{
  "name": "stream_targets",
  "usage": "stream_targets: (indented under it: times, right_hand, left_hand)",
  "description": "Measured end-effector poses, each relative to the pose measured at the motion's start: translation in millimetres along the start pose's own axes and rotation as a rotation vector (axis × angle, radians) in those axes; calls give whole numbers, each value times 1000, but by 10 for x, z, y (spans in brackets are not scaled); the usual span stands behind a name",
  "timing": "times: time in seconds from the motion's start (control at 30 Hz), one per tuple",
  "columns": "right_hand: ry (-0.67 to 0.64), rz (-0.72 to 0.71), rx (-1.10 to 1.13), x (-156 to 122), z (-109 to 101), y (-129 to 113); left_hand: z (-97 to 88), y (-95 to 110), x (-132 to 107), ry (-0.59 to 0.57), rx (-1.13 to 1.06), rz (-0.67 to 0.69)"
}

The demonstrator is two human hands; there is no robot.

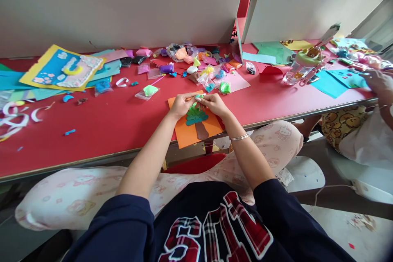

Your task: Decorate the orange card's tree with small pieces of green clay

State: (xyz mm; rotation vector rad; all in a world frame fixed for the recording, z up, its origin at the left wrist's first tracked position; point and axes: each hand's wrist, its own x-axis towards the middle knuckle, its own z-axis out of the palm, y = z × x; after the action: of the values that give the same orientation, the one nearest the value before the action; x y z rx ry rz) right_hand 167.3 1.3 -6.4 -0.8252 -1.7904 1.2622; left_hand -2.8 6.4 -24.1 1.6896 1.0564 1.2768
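Over an orange sheet (181, 137) at the table's front edge, my left hand (181, 105) and my right hand (215, 104) meet, thumbs and fingertips pinched together. Between them is a small piece of green clay (198, 96), partly covered by the fingers. Below the hands, a clay tree shows on the sheet, with a brown trunk (202, 130) and a teal-and-green crown (195, 117). The upper part of the crown is hidden by my fingers. The sheet's lower edge sticks out past the table edge.
Bagged colored clay (181, 54) lies heaped behind the hands. A yellow-framed clay picture (66, 69) and white paper strips (14, 120) are on the left. A cup with a bear lid (299, 67) stands right. Another person's hand (379, 84) touches blue paper there.
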Motion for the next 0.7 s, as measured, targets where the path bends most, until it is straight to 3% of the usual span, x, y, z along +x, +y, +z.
stream_targets:
  times: [0.2, 0.27, 0.4, 0.53, 0.7]
  right_hand:
    - [76, 14, 38, 11, 15, -13]
    - [102, 38, 63, 10, 11, -30]
    - [77, 82, 94, -2, 6, -54]
    - [7, 42, 28, -27, 17, -70]
    - [-40, 46, 7, -23, 21, -54]
  left_hand:
    - [-70, -25, 35, 285, 208, 49]
    - [-91, -33, 47, 330, 198, 58]
    - [-69, -26, 40, 180, 114, 89]
    - [-23, 6, 13, 20, 63, 33]
    - [-38, 41, 8, 77, 36, 6]
